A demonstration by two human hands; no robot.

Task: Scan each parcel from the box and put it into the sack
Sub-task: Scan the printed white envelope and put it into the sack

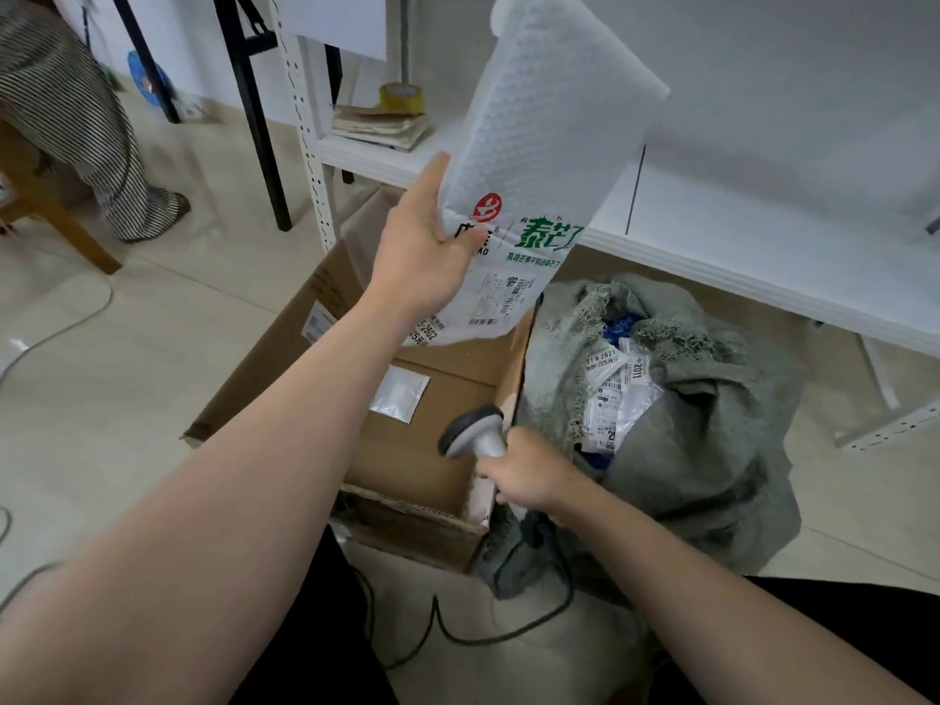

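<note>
My left hand (424, 246) grips a long white bubble-wrap parcel (539, 145) by its left edge and holds it upright above the box, its shipping label facing down toward me. Below it, my right hand (529, 473) grips a grey barcode scanner (473, 429) whose head points up toward the label. An open cardboard box (407, 450) stands on the floor beneath, with one small white packet (399, 394) lying in it. To the right of the box slumps a grey-green sack (702, 429), open at the top, with several labelled parcels inside.
A white shelf unit (712, 246) spans above the box and sack, with a roll of tape (402, 98) and notebooks on it. The scanner's black cable (458, 633) trails across the floor. A seated person in striped clothing (76, 119) is at far left.
</note>
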